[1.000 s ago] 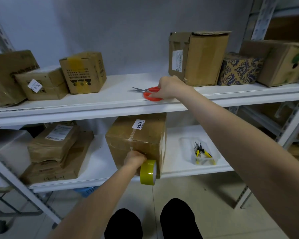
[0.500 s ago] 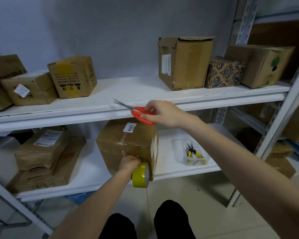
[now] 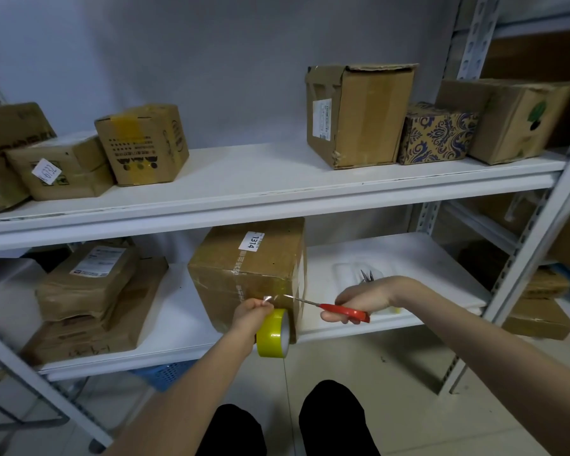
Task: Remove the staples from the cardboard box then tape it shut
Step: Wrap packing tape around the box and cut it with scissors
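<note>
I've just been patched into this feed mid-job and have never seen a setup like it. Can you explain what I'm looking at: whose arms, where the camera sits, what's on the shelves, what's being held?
No machine here: these are a person's two bare arms. Every picture comes from one wide-angle camera worn on their head, looking forward and down. Before them stands a white rack. Its upper shelf carries several cardboard boxes. On the lower shelf sits the box labelled 1314, with parcels to its left and a clear tray holding pliers to its right. The left hand grips a yellow tape roll at that box's front. The right hand grips red-handled scissors, blades pointing at the strip of tape pulled from the roll.
</note>
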A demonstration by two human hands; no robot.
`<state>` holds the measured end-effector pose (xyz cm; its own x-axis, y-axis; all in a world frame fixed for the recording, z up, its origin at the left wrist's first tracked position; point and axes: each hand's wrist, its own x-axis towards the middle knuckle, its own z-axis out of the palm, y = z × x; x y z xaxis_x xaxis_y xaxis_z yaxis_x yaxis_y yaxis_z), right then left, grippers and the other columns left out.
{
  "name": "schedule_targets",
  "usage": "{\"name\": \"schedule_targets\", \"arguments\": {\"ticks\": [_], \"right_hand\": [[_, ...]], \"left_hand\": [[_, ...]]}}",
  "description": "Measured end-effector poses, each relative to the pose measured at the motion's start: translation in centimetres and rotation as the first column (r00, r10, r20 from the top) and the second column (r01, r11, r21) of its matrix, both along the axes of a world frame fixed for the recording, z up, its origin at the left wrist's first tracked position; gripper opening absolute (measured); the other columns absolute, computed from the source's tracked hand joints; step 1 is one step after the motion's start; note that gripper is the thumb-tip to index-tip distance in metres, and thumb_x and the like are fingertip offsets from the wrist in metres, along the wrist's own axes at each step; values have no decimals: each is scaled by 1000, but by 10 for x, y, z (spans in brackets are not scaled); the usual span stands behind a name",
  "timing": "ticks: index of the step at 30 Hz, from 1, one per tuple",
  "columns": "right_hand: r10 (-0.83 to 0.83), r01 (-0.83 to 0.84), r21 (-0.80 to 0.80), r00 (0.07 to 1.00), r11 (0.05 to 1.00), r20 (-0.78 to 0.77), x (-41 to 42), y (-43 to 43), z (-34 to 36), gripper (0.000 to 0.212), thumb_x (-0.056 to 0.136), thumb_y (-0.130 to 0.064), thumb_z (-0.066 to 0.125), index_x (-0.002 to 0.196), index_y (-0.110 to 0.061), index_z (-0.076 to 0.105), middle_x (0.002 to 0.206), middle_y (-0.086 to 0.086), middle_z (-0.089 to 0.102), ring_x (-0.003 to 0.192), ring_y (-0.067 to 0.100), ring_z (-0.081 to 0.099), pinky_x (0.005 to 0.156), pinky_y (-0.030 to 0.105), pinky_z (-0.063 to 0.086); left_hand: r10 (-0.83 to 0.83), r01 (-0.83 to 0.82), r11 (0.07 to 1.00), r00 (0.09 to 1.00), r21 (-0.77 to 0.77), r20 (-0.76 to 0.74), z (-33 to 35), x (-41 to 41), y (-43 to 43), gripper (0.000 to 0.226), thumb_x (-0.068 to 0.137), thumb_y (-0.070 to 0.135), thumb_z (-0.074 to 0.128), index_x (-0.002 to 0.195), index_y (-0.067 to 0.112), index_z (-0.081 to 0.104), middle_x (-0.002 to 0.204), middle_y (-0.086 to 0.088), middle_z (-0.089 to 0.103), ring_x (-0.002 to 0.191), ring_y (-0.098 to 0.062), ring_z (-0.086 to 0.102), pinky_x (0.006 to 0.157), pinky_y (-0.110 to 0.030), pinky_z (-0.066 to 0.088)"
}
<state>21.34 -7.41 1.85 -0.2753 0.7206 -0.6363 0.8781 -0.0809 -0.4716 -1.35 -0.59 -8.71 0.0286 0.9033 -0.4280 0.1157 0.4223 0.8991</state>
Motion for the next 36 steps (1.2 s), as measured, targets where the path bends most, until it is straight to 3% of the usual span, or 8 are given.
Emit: {"name": "schedule_targets", "arguments": {"ticks": [6, 11, 16, 19, 22, 24, 29, 36], "right_hand": [[-101, 98, -109, 995, 989, -23, 5, 10, -25, 62, 69, -75, 51, 81, -15, 51, 78, 1, 45, 70, 16, 43, 70, 21, 41], [-124, 115, -108, 989, 987, -79, -4, 17, -32, 71, 56, -82, 52, 79, -15, 51, 77, 1, 45, 72, 16, 42, 73, 23, 41], [-113, 98, -118, 985, 988, -127, -14, 22, -33, 77, 52, -84, 52, 83, -13, 51, 77, 3, 46, 71, 16, 43, 74, 23, 41], [-121, 100, -123, 977, 987, -178, -25, 25, -30, 67, 59, -80, 54, 75, -15, 49, 69, -1, 46, 64, 12, 43, 68, 20, 40], [-115, 97, -98, 973, 990, -199, -33, 29, -31, 52, 85, -67, 49, 73, -16, 47, 68, -1, 42, 61, 11, 39, 63, 19, 36], [-107, 94, -76, 976, 993, -189, -37, 32, -31, 48, 92, -59, 43, 73, -15, 47, 67, -1, 41, 59, 11, 38, 61, 19, 34], [-99, 97, -21, 979, 995, -180, -37, 35, -33, 50, 90, -61, 49, 73, -14, 51, 65, 0, 45, 57, 11, 40, 59, 18, 36], [-88, 107, 102, 981, 989, -175, -28, 37, -36, 51, 84, -60, 60, 72, -10, 60, 60, 0, 50, 52, 10, 44, 54, 17, 40]], "left_hand": [[-13, 14, 1000, 997, -11, 79, 4, -1, -3, 19, 86, 2, 62, 71, 13, 58, 87, -13, 60, 81, -28, 55, 76, -37, 48], [-38, 43, 998, 993, -38, 115, 5, -7, -2, 10, 86, 4, 62, 80, 12, 64, 98, -18, 62, 94, -33, 58, 89, -44, 49], [-37, 48, 997, 985, -61, 170, 7, -8, -2, 10, 88, 2, 61, 82, 10, 61, 88, -15, 61, 81, -28, 58, 75, -35, 50], [-42, 55, 997, 980, -62, 195, 9, -7, -5, 11, 89, -2, 58, 83, 7, 60, 85, -15, 60, 76, -26, 58, 73, -33, 49], [-60, 77, 994, 976, -73, 209, 14, -8, -7, 12, 90, -3, 56, 83, 6, 58, 82, -15, 59, 74, -25, 57, 71, -33, 48], [-72, 90, 993, 975, -76, 209, 15, -10, -7, 12, 90, -3, 55, 82, 6, 58, 81, -15, 59, 73, -25, 57, 70, -33, 48], [-80, 102, 990, 974, -93, 210, 17, -14, -3, 9, 88, -4, 58, 84, 4, 60, 84, -17, 61, 74, -28, 59, 74, -35, 51], [-122, 148, 978, 978, -146, 171, 29, -14, -3, 9, 90, -1, 56, 86, 5, 61, 86, -16, 62, 76, -27, 60, 69, -35, 51]]}}
